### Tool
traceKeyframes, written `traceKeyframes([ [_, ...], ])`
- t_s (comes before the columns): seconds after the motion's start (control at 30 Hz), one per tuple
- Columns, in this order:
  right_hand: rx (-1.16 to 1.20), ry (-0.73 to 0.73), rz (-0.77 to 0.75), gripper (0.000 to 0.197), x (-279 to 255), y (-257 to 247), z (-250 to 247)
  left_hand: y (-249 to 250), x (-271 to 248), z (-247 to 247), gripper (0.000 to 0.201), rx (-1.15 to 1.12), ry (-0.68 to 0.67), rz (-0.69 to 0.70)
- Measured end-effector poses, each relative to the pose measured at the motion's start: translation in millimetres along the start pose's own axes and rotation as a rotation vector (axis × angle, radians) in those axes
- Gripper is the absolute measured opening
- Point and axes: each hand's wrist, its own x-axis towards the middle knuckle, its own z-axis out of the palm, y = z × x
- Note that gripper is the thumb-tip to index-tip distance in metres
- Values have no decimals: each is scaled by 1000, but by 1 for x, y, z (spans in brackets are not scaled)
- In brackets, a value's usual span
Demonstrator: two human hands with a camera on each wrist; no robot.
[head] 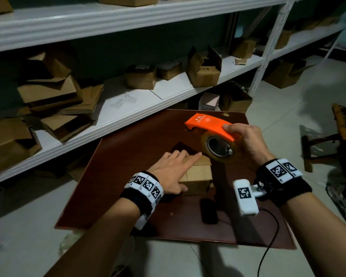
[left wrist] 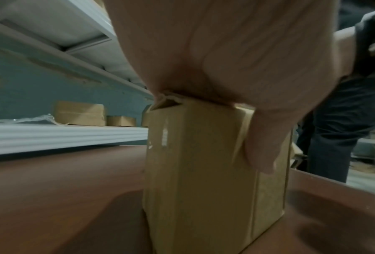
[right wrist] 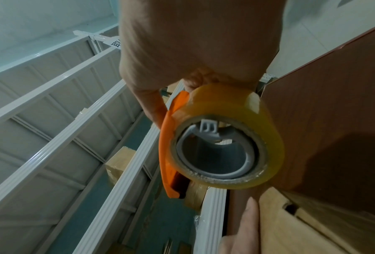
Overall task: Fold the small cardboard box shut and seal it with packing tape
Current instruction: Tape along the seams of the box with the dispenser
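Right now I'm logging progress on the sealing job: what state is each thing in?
small cardboard box: flaps folded down, no tape across the top yet.
left hand: flat on the box top, holding flaps shut.
right hand: grips the tape dispenser.
tape dispenser: lifted above the table, roll loaded.

Two hands are seen, the left hand (head: 169, 172) and the right hand (head: 248, 142), and on each wrist one band of black-and-white markers is worn, two in all. On the tabletop (head: 128, 176) one small cardboard box (head: 198, 174), one orange tape dispenser (head: 208, 124) loaded with one roll of clear packing tape (head: 218, 146), one black object (head: 209, 210) and one black cable (head: 268, 242) are counted. Three white shelf levels (head: 128, 108) are made out behind, on which many more cardboard boxes are kept, too heaped and dim to be counted exactly.
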Motion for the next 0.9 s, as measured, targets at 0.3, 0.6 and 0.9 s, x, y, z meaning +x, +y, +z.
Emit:
traceKeyframes([
  [0.3,5,-41,-4,54,-1,-2,-1,11,5,-1,111,28,19,-63],
  [0.6,30,-90,-29,43,-10,-7,-4,6,7,0,100,-165,97,-75],
  [0.9,219,-230,7,53,-9,6,3,9,4,1,112,-137,154,-212],
])
